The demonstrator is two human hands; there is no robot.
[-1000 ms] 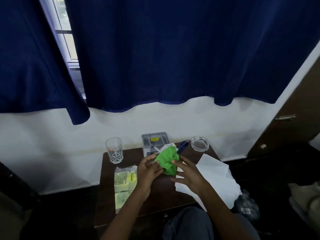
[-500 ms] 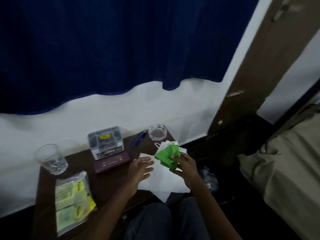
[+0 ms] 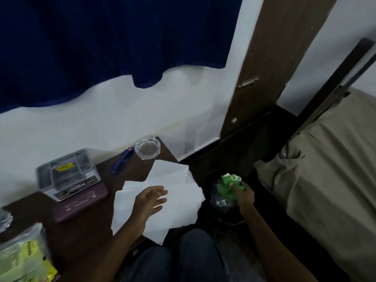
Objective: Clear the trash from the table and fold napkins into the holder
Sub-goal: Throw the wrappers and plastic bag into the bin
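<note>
The trash step is judged to be nearly done. A crumpled green wad (image 3: 228,185) is held at the mouth of a dark trash bin (image 3: 223,219) that stands on the floor just right of the table (image 3: 85,231). The grip of the right hand (image 3: 245,197) is curled round the wad, which has not yet been let go. The grip of the left hand (image 3: 149,200) is spread, with nothing held, and is poised over the white napkins (image 3: 177,192); whether they are touched cannot be told.

The napkin step is judged to be wholly left. The napkins are seen lying loose and unfolded at the near right of the table, with 1 corner hanging over its edge. The grey compartmented holder (image 3: 65,174) is set at the far left, and no napkin is seen in it.

A yellow label is carried on top of the holder and a dark lettered strip on its front, but neither can be read. Pale writing on the maroon case (image 3: 81,202) is too blurred. On the yellow-green packets (image 3: 24,259) at the near left, a vertical dark word is made out only as perhaps "Prem…".
</note>
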